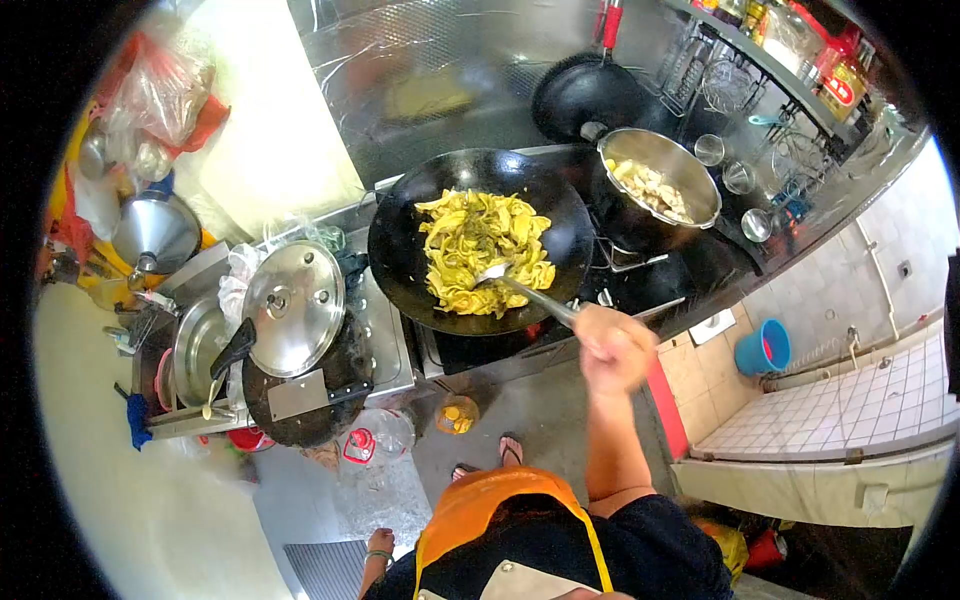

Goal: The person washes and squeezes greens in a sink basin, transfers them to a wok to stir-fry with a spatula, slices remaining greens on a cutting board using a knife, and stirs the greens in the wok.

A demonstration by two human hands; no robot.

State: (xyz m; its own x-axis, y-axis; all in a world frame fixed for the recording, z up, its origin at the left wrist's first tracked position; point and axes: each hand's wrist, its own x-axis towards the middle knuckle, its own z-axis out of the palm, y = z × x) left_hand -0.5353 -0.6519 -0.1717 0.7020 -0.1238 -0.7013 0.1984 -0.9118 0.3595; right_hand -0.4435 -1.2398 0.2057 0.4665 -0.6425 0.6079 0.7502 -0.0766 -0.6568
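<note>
The right hand (615, 350) is wrapped around a long metal spoon (541, 299), and the spoon's tip is in the yellow food (485, 240) in the big black pan (396, 240). The left hand (381, 541) hangs low; I cannot tell if it is spread or curled. A pot (690, 160) sits beside the pan

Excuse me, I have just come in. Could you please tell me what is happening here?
A person is cooking at the stove. The right hand grips a long-handled metal utensil, its head in the yellow-green food in a black wok. The left hand hangs low beside the body, away from the stove; whether it holds anything is unclear. To the wok's right is an uncovered pot with pale pieces inside.
</note>
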